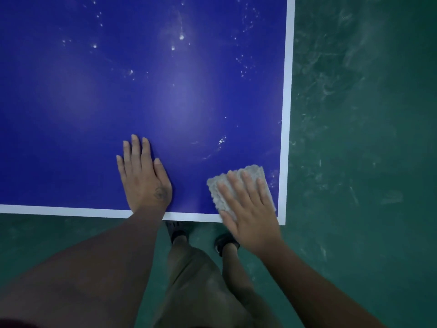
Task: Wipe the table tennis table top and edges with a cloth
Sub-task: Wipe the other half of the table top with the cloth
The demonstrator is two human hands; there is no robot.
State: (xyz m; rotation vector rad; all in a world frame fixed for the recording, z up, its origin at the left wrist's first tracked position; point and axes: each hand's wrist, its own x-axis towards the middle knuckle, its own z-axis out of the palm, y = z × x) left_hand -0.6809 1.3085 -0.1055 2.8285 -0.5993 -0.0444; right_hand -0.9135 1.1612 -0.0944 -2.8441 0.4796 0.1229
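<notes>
Green scuffed floor [359, 143] surrounds a blue counter [106, 95] speckled with white dust [181, 37]. Left hand [145, 181] lies flat near the front edge, grip spread. Right hand [253, 216], fingers straight, presses a grey cloth [254, 168] flat at the near right corner.

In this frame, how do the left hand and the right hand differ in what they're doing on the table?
The left hand lies flat on the bare blue table top; the right hand presses on the grey cloth. The left hand sits further from the corner; the right hand is beside the right-side white edge line, its heel past the near edge. Both are palm-down with straight fingers.
</notes>
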